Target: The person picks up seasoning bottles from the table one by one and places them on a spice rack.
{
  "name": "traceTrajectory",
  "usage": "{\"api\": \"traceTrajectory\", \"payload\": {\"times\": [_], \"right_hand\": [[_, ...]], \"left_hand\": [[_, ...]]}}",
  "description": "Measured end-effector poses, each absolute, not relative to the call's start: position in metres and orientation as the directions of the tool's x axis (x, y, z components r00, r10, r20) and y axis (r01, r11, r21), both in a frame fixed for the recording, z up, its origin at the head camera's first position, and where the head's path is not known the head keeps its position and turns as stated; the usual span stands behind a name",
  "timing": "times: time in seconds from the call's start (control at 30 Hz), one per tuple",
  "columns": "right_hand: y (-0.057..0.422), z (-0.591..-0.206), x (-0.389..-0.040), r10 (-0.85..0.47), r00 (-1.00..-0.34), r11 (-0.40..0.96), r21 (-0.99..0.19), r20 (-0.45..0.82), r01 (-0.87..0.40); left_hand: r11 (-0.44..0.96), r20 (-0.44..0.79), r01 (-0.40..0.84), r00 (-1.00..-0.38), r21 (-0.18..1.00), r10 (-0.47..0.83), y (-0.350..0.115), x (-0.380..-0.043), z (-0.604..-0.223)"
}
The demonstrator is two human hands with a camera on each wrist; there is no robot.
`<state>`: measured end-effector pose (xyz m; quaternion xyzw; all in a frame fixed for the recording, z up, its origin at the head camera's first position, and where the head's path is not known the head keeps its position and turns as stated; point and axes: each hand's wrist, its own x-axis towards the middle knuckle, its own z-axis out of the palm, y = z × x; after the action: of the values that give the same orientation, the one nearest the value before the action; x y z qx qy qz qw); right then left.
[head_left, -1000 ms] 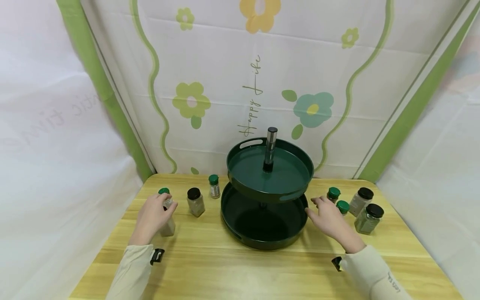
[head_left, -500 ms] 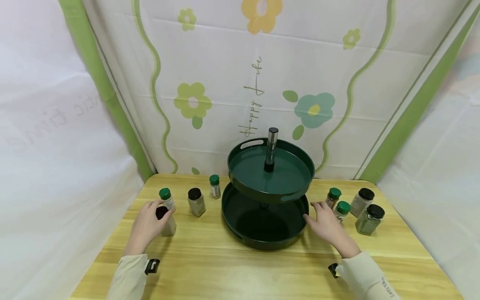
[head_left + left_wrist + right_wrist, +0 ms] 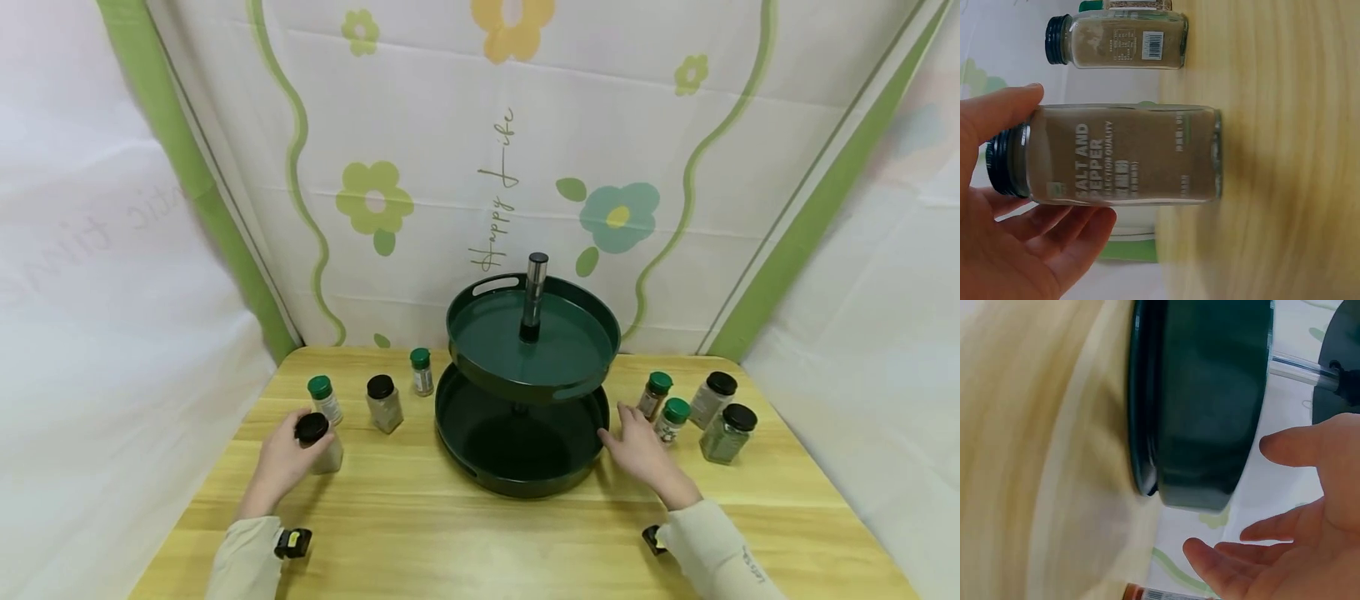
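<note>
My left hand [image 3: 281, 458] curves round a glass salt-and-pepper jar [image 3: 1122, 156] with a black lid, standing upright on the table. In the left wrist view the thumb lies at the jar's shoulder and the fingers [image 3: 1085, 231] along its opposite side. My right hand [image 3: 641, 450] is beside the lower tray [image 3: 517, 483] of a dark green two-tier round stand, thumb near its rim. In the right wrist view its fingers [image 3: 1229, 565] are spread and hold nothing. The upper tray [image 3: 525, 375] overhangs the lower one, and a metal post [image 3: 535, 292] rises through it.
Left of the stand are a green-capped bottle [image 3: 325, 400], a black-lidded jar [image 3: 385, 404] and another green-capped bottle [image 3: 422, 373]. To its right stand two green-capped bottles [image 3: 672, 421] and two black-lidded jars [image 3: 726, 435]. A printed curtain [image 3: 420, 275] borders the table's back.
My left hand has come down from in front of the green-capped bottle to round the salt-and-pepper jar. My right hand has shifted slightly down beside the lower tray.
</note>
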<state>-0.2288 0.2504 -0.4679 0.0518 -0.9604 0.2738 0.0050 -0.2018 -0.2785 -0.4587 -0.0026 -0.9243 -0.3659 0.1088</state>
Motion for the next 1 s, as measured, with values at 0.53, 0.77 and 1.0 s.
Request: {"api": "traceTrajectory", "payload": {"times": [0.53, 0.77, 1.0], "right_hand": [[0.243, -0.484, -0.234, -0.137, -0.989, 0.821, -0.552, 0.055, -0.145], [0.241, -0.486, -0.234, -0.148, -0.989, 0.808, -0.573, 0.029, -0.138], [0.241, -0.487, -0.236, -0.161, -0.986, 0.796, -0.586, 0.037, -0.152]], "left_hand": [[0.645, -0.007, -0.068, -0.995, 0.761, -0.097, -0.286, -0.206, -0.481], [0.635, -0.017, -0.083, -0.994, 0.768, -0.109, -0.286, -0.206, -0.486], [0.639, -0.015, -0.094, -0.992, 0.763, -0.129, -0.283, -0.206, -0.489]]}}
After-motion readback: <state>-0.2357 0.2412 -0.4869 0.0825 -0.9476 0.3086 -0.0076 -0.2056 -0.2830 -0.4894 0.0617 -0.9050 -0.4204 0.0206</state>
